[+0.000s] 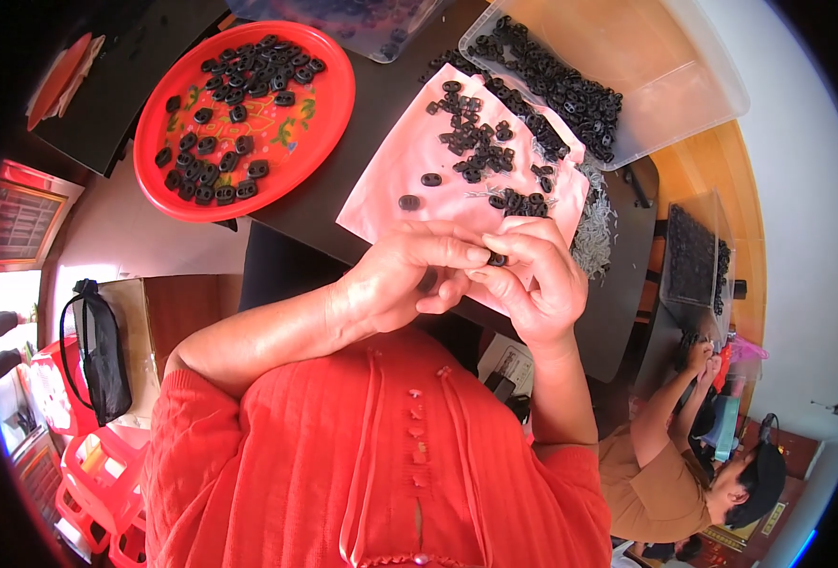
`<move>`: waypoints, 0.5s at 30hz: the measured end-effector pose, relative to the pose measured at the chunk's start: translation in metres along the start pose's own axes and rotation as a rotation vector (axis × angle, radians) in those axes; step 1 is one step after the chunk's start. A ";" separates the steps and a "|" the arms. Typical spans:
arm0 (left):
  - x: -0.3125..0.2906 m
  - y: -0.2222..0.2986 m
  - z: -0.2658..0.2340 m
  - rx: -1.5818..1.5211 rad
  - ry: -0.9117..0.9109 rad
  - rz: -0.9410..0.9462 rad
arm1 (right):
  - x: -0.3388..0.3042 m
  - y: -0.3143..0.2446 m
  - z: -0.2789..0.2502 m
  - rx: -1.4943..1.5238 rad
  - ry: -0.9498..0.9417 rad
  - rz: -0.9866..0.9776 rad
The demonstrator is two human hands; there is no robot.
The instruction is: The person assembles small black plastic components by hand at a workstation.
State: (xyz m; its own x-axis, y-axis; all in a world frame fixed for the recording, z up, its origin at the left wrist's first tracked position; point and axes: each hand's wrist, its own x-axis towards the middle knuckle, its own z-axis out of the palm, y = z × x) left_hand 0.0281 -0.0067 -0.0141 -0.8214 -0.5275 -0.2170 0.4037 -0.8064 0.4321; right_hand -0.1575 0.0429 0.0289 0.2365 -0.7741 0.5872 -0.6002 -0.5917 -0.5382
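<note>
Your left hand [423, 270] and right hand [538, 275] pinch a black piece [497, 259], apparently mid-work, so the next move likely needs steady pressure.

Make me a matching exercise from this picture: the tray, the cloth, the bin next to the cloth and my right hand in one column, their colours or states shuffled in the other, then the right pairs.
1. Tray
2. Cloth
3. Bin
4. Right hand

A. Pinching a black piece
B. See-through
C. Red and round
D. Pink

Pairs: 1-C, 2-D, 3-B, 4-A
</note>
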 end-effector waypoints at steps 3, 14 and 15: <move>0.002 0.000 -0.003 -0.090 -0.013 -0.024 | 0.000 -0.002 0.002 0.072 0.007 0.092; 0.004 0.001 -0.002 0.025 0.028 0.022 | -0.015 0.001 0.011 -0.029 0.187 -0.039; 0.005 0.002 -0.003 0.009 0.007 0.016 | -0.014 0.001 0.005 -0.003 0.140 -0.037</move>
State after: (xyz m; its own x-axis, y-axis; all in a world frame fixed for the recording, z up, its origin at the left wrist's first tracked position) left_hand 0.0264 -0.0116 -0.0169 -0.8119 -0.5422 -0.2164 0.4132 -0.7955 0.4432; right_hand -0.1576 0.0522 0.0175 0.1498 -0.7127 0.6853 -0.5956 -0.6183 -0.5129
